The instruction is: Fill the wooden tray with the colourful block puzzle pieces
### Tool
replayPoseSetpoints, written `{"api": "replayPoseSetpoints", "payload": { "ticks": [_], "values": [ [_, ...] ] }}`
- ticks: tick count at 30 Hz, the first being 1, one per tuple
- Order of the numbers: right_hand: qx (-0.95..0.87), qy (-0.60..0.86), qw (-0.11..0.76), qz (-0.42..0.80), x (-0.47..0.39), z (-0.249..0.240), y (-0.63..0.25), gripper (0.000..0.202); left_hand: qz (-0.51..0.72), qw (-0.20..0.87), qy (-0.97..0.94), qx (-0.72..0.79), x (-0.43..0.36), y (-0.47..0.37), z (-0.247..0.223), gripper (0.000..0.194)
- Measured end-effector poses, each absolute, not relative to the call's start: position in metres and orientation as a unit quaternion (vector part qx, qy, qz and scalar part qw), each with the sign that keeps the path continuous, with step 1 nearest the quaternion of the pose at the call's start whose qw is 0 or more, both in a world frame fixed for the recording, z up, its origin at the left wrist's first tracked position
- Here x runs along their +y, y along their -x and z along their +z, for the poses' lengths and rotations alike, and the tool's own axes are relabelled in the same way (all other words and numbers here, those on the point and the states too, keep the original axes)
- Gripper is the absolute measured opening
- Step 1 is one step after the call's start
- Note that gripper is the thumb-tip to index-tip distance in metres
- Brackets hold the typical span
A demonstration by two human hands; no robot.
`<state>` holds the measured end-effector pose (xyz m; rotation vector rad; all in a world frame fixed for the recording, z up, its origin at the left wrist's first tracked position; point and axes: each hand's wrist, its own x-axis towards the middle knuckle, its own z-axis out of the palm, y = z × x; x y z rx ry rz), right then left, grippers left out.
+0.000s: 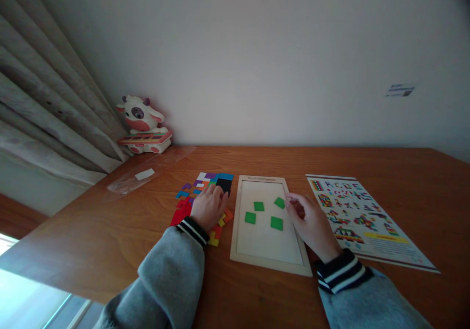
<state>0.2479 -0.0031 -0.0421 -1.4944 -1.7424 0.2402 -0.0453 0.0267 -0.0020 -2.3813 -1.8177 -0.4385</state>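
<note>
My left hand (208,205) lies over a group of coloured puzzle pieces (180,213), its fingers bent down near a black piece (223,184); whether it grips a piece is hidden. To the right of the pieces is a pale wooden tray (270,267) holding several green squares (259,206). My right hand (308,221) is at the tray's right edge, fingers curled and thumb and fingertip together beside the upper right green square (279,202). What those fingertips hold, if anything, is too small to make out.
A printed pattern sheet (367,221) lies right of the tray on the wooden table (110,250). A clear plastic bag (132,179) is at the back left, near a cow-shaped toy keyboard (145,126). Behind are a wall and a curtain (47,104).
</note>
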Motion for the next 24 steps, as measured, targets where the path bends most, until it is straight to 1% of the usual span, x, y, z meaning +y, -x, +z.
{"api": "replayPoseSetpoints", "payload": {
  "ticks": [4, 7, 10, 13, 17, 24],
  "values": [
    [-0.722, 0.567, 0.390, 0.067, -0.006, -0.039, -0.245, 0.030, -0.090, 0.105, 0.722, -0.678, 0.041, 0.071, -0.007, 0.032],
    [-0.758, 0.536, 0.365, 0.072, -0.008, -0.038, -0.242, 0.033, -0.083, 0.122, 0.705, -0.694, 0.044, 0.080, -0.010, 0.037],
    [-0.781, 0.514, 0.343, 0.088, -0.009, -0.038, -0.239, 0.033, -0.089, 0.113, 0.716, -0.683, 0.046, 0.083, -0.014, 0.036],
    [-0.781, 0.508, 0.352, 0.090, -0.010, -0.038, -0.238, 0.028, -0.096, 0.091, 0.760, -0.636, 0.049, 0.084, -0.017, 0.032],
    [-0.762, 0.522, 0.372, 0.091, -0.011, -0.036, -0.237, 0.027, -0.100, 0.052, 0.786, -0.607, 0.053, 0.084, -0.018, 0.032],
    [-0.756, 0.514, 0.390, 0.109, -0.011, -0.033, -0.235, 0.025, -0.125, 0.054, 0.784, -0.605, 0.056, 0.087, -0.022, 0.027]
  ]
}}
